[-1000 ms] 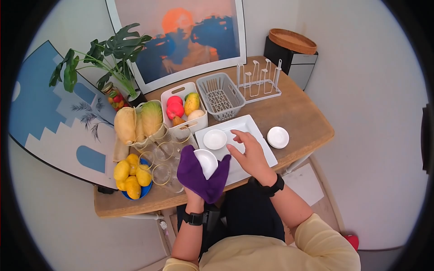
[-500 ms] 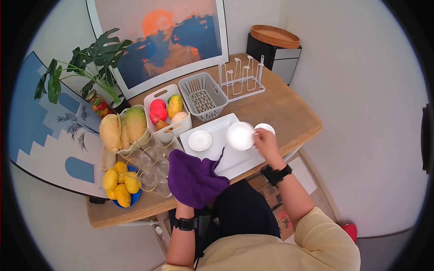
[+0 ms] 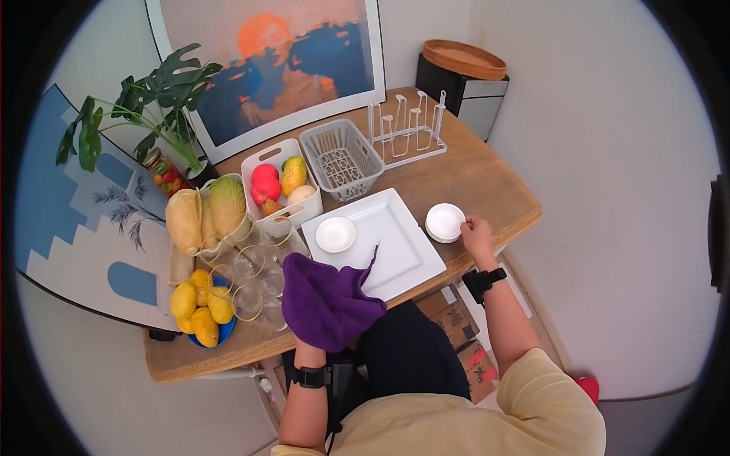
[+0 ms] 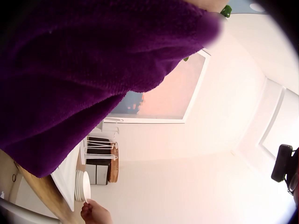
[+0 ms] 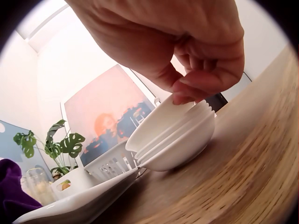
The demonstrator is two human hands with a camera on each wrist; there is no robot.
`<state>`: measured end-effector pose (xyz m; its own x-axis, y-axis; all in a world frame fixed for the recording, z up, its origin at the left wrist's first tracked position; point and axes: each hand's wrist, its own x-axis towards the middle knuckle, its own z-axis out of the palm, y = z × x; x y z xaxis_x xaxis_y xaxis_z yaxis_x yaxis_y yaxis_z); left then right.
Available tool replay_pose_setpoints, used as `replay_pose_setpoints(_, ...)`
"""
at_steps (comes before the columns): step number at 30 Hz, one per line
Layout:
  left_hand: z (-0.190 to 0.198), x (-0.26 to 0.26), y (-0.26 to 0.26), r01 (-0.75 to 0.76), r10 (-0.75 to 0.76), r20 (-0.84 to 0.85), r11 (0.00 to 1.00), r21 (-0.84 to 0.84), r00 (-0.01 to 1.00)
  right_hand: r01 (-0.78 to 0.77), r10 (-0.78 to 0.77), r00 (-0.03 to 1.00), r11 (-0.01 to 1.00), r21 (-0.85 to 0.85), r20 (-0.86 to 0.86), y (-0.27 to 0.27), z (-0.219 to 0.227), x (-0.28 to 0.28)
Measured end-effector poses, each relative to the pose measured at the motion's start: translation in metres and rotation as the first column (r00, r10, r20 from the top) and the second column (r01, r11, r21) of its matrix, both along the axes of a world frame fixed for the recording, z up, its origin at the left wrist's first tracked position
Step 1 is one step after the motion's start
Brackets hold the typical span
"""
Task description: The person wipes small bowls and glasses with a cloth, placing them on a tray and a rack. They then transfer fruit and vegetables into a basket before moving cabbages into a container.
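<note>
My right hand (image 3: 477, 237) pinches the rim of the top white dish (image 5: 159, 120) at the right of the table. That dish sits tilted on a stack of similar small dishes (image 5: 187, 144), in the right wrist view. A purple cloth (image 3: 327, 300) drapes over my left hand (image 3: 309, 354), hiding its fingers; I cannot tell how they lie. Left of the stack, a white rectangular platter (image 3: 403, 247) bears one small white dish (image 3: 335, 235) near its left side.
Glasses (image 3: 247, 302) with gold rims cluster left of the cloth, beside lemons (image 3: 204, 325) on a blue plate. Behind stand a white bin (image 3: 310, 209) of produce, a grey basket (image 3: 365, 182) and a white wire rack (image 3: 418, 157). The table's front edge (image 3: 258, 359) runs close to my body.
My right hand, open above the platter at first, has carried a white dish rightward onto the stack. The cloth, which held a dish a second ago, now covers my left hand without it.
</note>
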<state>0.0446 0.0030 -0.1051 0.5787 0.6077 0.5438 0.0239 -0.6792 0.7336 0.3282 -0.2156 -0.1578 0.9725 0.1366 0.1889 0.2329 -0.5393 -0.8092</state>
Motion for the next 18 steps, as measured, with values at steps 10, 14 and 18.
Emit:
replay_pose_setpoints(10, 0.038, -0.008, -0.013, -0.085, 0.111, -0.095, 0.967, 0.238, 0.989, 0.004, 0.017, 0.994, 0.982, -0.188, 0.110, 0.003, 0.006, 0.009)
replay_pose_setpoints(14, 0.033, -0.010, -0.008, -0.085, 0.098, -0.068, 0.982, 0.170, 0.993, 0.143, -0.067, 0.978, 0.906, -0.398, 0.199, 0.013, 0.072, -0.022)
replay_pose_setpoints(18, 0.053, -0.010, -0.021, -0.084, 0.110, -0.162, 0.984, 0.159, 0.981, -0.288, 0.326, 0.909, 0.942, -0.171, 0.262, 0.083, 0.090, -0.058)
